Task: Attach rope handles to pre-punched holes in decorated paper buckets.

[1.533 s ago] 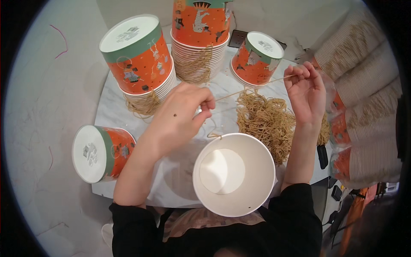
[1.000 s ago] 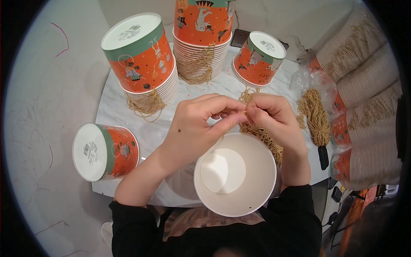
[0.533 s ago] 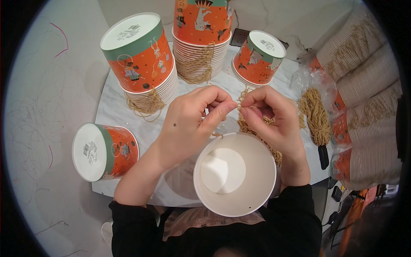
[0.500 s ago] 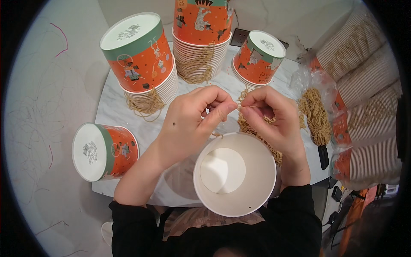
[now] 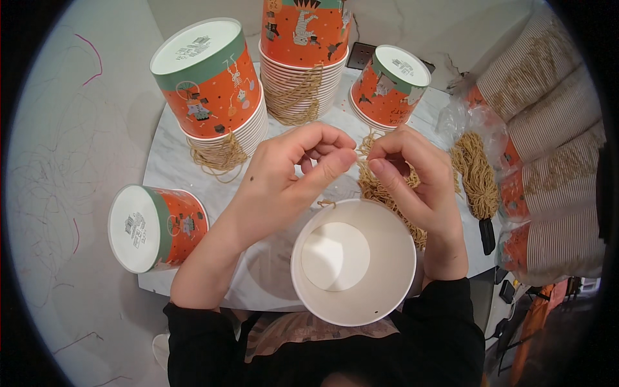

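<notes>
Above the far rim of a white-lined paper bucket, my left hand and my right hand face each other with thumbs and forefingers pinched. A short bit of thin tan cord shows between the fingertips; most of it is hidden by the fingers. The bucket stands mouth up near my body. It has a small hole in its near wall, and a looped piece of tan cord sits at its far rim. Under and behind my right hand lies a loose heap of tan cords.
Stacks of upturned orange-and-green buckets stand at the back left, back middle and back right. One bucket lies on its side at left. A cord bundle and bagged bucket stacks are at right.
My fingertips have drawn slightly apart, the right hand shifting a little right. The bucket has stayed in place.
</notes>
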`<action>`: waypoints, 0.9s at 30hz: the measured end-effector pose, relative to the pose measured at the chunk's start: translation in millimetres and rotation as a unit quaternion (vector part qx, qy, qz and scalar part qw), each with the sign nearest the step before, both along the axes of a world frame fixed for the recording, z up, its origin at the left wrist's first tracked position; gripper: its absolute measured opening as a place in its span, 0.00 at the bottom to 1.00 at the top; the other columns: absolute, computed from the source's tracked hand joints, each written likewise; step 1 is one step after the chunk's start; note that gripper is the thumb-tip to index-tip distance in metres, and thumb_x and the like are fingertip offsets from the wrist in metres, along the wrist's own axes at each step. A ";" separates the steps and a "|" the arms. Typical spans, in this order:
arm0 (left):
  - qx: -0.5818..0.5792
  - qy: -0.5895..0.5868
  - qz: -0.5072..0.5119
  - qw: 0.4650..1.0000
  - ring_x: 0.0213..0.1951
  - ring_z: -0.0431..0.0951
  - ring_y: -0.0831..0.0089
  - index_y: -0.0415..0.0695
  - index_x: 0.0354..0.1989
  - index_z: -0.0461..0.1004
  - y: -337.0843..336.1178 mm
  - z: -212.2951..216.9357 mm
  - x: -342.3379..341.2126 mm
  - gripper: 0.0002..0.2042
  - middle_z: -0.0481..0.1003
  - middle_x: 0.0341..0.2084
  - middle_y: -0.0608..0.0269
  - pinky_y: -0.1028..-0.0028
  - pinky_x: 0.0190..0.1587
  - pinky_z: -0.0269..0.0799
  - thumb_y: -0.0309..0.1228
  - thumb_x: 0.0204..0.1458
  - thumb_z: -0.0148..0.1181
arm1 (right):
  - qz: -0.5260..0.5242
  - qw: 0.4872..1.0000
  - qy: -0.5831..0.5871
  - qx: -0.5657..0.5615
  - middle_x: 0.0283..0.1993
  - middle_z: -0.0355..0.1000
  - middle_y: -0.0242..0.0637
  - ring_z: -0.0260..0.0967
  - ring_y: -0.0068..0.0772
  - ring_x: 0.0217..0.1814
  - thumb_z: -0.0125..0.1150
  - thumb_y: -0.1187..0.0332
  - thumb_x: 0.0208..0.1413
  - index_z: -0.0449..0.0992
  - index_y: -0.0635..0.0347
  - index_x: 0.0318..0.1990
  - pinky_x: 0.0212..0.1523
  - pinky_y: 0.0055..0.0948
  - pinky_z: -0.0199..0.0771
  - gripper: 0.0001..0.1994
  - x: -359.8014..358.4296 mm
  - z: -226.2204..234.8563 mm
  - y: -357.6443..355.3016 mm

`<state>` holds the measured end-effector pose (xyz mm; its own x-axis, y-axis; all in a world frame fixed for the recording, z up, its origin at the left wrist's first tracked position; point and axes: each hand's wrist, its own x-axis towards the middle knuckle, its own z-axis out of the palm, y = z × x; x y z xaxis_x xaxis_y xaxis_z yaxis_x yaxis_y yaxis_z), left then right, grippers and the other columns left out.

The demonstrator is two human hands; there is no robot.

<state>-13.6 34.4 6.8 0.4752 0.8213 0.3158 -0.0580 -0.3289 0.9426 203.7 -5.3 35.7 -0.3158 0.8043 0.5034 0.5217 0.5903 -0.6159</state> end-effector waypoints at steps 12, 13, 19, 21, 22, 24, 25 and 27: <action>0.107 0.061 0.017 0.992 0.31 0.75 0.83 0.38 0.36 0.82 -4.7 0.8 2.6 0.04 0.81 0.29 0.68 0.80 0.32 0.67 0.26 0.58 0.66 | 0.009 1.000 -0.011 0.024 0.32 0.72 0.37 0.73 0.31 0.31 0.65 0.80 0.53 0.78 0.65 0.39 0.31 0.27 0.71 0.07 -0.3 3.3 -0.2; 0.098 0.072 0.013 0.993 0.31 0.75 0.83 0.38 0.36 0.82 -5.0 1.4 2.1 0.04 0.81 0.29 0.67 0.80 0.32 0.67 0.26 0.59 0.65 | 0.021 0.999 -0.027 0.035 0.32 0.72 0.37 0.74 0.31 0.32 0.66 0.81 0.52 0.79 0.64 0.39 0.31 0.28 0.73 0.08 1.4 3.9 -0.2; 0.077 0.087 0.006 0.993 0.32 0.77 0.80 0.38 0.36 0.81 -9.2 0.8 3.0 0.05 0.80 0.29 0.65 0.78 0.33 0.69 0.27 0.59 0.65 | 0.042 0.996 -0.037 0.076 0.31 0.75 0.35 0.73 0.26 0.29 0.66 0.83 0.47 0.80 0.65 0.36 0.29 0.22 0.69 0.08 5.8 -1.4 3.5; 0.093 0.090 0.013 0.992 0.32 0.78 0.77 0.39 0.37 0.80 -16.6 0.7 4.8 0.06 0.80 0.30 0.64 0.76 0.34 0.71 0.29 0.58 0.66 | 0.043 0.996 -0.036 0.069 0.31 0.75 0.34 0.72 0.25 0.29 0.66 0.83 0.48 0.80 0.65 0.36 0.29 0.22 0.69 0.08 8.9 -1.2 5.5; 0.158 0.149 0.027 0.976 0.33 0.79 0.72 0.40 0.40 0.78 -24.9 4.1 6.6 0.09 0.78 0.31 0.62 0.72 0.35 0.72 0.31 0.57 0.67 | 0.006 0.997 -0.043 0.067 0.31 0.74 0.36 0.73 0.27 0.30 0.65 0.82 0.49 0.79 0.64 0.36 0.30 0.23 0.71 0.07 13.2 0.3 7.1; 0.229 0.223 -0.036 0.947 0.39 0.77 0.58 0.43 0.49 0.71 -44.9 11.7 1.9 0.20 0.73 0.35 0.57 0.62 0.43 0.72 0.38 0.53 0.70 | -0.067 0.994 -0.053 0.066 0.31 0.72 0.35 0.72 0.26 0.30 0.64 0.81 0.52 0.77 0.64 0.36 0.32 0.22 0.70 0.05 19.4 6.5 8.4; 0.244 0.218 -0.130 0.936 0.40 0.76 0.58 0.43 0.49 0.70 -53.6 17.6 -0.2 0.21 0.73 0.37 0.57 0.62 0.44 0.71 0.39 0.52 0.71 | -0.089 0.992 -0.041 0.077 0.31 0.72 0.33 0.71 0.23 0.30 0.64 0.80 0.53 0.77 0.64 0.36 0.31 0.21 0.68 0.04 23.7 7.1 9.8; 0.256 0.221 -0.298 0.892 0.43 0.75 0.58 0.42 0.49 0.69 -68.3 25.2 -4.1 0.23 0.71 0.40 0.58 0.62 0.47 0.69 0.40 0.51 0.71 | -0.129 0.988 -0.016 0.089 0.31 0.71 0.28 0.66 0.15 0.30 0.63 0.80 0.55 0.77 0.64 0.37 0.29 0.18 0.63 0.03 33.6 7.6 13.3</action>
